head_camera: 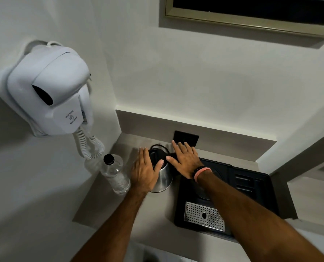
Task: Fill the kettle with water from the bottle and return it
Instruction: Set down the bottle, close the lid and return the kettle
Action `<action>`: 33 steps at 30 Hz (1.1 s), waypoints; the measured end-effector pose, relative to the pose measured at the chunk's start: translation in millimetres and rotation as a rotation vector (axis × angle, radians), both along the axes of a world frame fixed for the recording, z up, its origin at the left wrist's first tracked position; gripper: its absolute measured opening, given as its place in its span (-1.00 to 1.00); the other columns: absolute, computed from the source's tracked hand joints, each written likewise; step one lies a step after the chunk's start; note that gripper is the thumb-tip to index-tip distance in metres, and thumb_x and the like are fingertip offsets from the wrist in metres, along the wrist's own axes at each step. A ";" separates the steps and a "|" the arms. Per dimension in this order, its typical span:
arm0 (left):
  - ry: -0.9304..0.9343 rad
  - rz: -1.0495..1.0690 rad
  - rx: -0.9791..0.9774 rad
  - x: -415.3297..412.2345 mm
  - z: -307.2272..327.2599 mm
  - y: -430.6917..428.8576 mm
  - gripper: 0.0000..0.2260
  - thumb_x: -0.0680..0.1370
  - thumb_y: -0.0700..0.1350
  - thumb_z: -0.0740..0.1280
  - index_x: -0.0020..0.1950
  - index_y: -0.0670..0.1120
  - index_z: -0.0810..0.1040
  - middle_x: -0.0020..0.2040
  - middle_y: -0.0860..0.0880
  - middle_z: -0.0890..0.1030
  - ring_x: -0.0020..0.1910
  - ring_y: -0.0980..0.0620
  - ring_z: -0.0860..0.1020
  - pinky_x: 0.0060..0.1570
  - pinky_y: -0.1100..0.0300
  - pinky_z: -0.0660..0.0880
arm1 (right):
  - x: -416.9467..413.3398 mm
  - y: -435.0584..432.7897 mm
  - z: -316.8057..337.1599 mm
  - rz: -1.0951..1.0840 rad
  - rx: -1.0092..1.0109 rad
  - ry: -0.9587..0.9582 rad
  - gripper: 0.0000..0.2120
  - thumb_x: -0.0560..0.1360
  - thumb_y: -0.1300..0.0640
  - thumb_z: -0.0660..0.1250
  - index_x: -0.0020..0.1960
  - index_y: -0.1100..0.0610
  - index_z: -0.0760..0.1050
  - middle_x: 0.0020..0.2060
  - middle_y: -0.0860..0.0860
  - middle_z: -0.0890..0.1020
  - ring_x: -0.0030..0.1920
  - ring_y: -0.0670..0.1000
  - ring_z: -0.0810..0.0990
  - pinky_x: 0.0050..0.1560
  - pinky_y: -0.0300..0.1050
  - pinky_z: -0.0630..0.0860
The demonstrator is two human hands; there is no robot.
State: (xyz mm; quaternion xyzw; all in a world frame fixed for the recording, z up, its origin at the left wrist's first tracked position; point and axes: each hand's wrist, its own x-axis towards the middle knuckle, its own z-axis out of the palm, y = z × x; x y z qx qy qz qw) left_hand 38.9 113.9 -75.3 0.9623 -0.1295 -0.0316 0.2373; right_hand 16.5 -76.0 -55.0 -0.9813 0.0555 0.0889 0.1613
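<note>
A steel kettle [163,178] with a black lid and handle stands on the grey counter, left of its black tray. My left hand [145,170] lies flat against the kettle's left side, fingers spread, thumb on the lid rim. My right hand [185,157] hovers open over the kettle's handle side, fingers pointing toward the wall; whether it touches the handle is hidden. A clear plastic water bottle [115,174] with a black cap on stands upright just left of my left hand.
A black tray [252,188] with a perforated metal drip grate [204,216] sits right of the kettle. A black wall socket [185,138] is behind my right hand. A white wall hair dryer [47,91] with a coiled cord hangs at left, above the bottle.
</note>
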 end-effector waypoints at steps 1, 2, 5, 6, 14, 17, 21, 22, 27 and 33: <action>0.003 0.001 0.007 -0.4 -0.2 0.5 -0.21 0.62 0.32 0.06 0.64 -0.19 -0.01 0.66 -0.19 0.03 0.63 -0.11 0.05 0.53 -0.03 0.06 | -0.5 -0.8 -1.0 0.007 -0.006 0.006 -0.24 0.56 -0.40 -0.12 0.62 -0.04 -0.17 0.62 0.15 0.05 0.61 0.18 -0.08 0.57 0.22 -0.12; 0.010 0.001 0.014 0.0 0.2 0.8 -0.20 0.60 0.34 0.04 0.64 -0.18 -0.01 0.66 -0.19 0.01 0.63 -0.12 0.04 0.53 -0.05 0.07 | -1.1 -1.6 -1.9 0.013 -0.008 0.012 -0.24 0.56 -0.40 -0.10 0.62 -0.03 -0.17 0.62 0.14 0.05 0.61 0.18 -0.07 0.57 0.21 -0.11; 0.055 0.016 0.054 2.4 5.1 0.3 -0.05 0.47 0.50 0.07 0.64 -0.13 0.04 0.65 -0.24 -0.02 0.62 -0.22 0.03 0.49 -0.17 0.15 | -2.9 -5.4 -1.3 0.047 0.018 0.049 -0.20 0.55 -0.38 0.03 0.62 0.02 -0.08 0.58 0.16 0.17 0.58 0.21 0.07 0.55 0.21 0.06; 0.086 0.033 0.053 2.1 5.7 0.6 0.02 0.39 0.55 0.15 0.63 -0.10 0.05 0.64 -0.27 -0.01 0.60 -0.27 0.06 0.46 -0.21 0.20 | -2.7 -7.0 -0.9 0.061 0.036 0.055 -0.21 0.56 -0.34 0.10 0.62 0.05 -0.02 0.54 0.17 0.27 0.54 0.23 0.18 0.52 0.18 0.16; 0.240 0.080 -0.123 4.7 2.8 1.9 0.15 0.16 0.29 0.64 0.59 0.09 0.10 0.47 -0.20 0.25 0.38 -0.27 0.34 0.17 -0.16 0.49 | 4.3 -5.9 6.9 0.044 0.184 0.040 -0.67 0.56 0.08 0.34 0.28 0.13 0.40 0.19 0.15 0.54 0.18 0.18 0.51 0.23 0.05 0.46; 0.216 0.069 -0.126 3.3 7.4 1.3 0.12 0.14 0.29 0.64 0.57 0.10 0.15 0.43 -0.19 0.28 0.37 -0.25 0.35 0.18 -0.16 0.51 | 0.8 -6.9 10.1 0.044 0.199 0.015 -0.68 0.56 0.11 0.35 0.27 0.14 0.41 0.21 0.15 0.54 0.18 0.18 0.52 0.23 0.03 0.45; 0.131 0.024 -0.142 -0.5 24.2 -10.2 0.08 0.13 0.31 0.63 0.53 0.13 0.20 0.42 -0.15 0.29 0.35 -0.21 0.38 0.13 -0.08 0.52 | -12.5 -23.1 27.6 0.020 0.201 -0.042 -0.69 0.56 0.06 0.35 0.25 0.11 0.41 0.19 0.13 0.55 0.15 0.16 0.54 0.18 0.03 0.48; 0.116 0.002 -0.154 -0.8 29.7 -15.4 0.07 0.12 0.32 0.63 0.52 0.14 0.21 0.42 -0.13 0.29 0.34 -0.19 0.38 0.12 -0.07 0.53 | -16.8 -29.9 33.6 0.019 0.200 -0.063 -0.70 0.56 0.05 0.35 0.23 0.11 0.41 0.17 0.13 0.56 0.14 0.16 0.55 0.17 0.03 0.49; 0.079 -0.095 -0.165 -10.4 56.6 -56.6 0.11 0.05 0.44 0.54 0.50 0.19 0.19 0.33 -0.05 0.31 0.26 -0.10 0.42 0.06 -0.02 0.56 | -53.0 -73.4 62.7 -0.051 0.205 -0.143 -0.71 0.56 0.03 0.35 0.24 0.07 0.42 0.12 0.09 0.57 0.08 0.12 0.56 0.08 -0.01 0.50; 0.129 -0.209 -0.096 -33.2 61.7 -113.7 0.17 0.02 0.53 0.45 0.54 0.20 0.11 0.35 -0.08 0.31 0.32 -0.16 0.43 0.09 -0.04 0.54 | -101.6 -115.7 69.4 -0.194 0.180 -0.170 -0.74 0.55 0.05 0.36 0.19 0.09 0.44 0.07 0.08 0.56 0.04 0.11 0.56 0.05 -0.03 0.49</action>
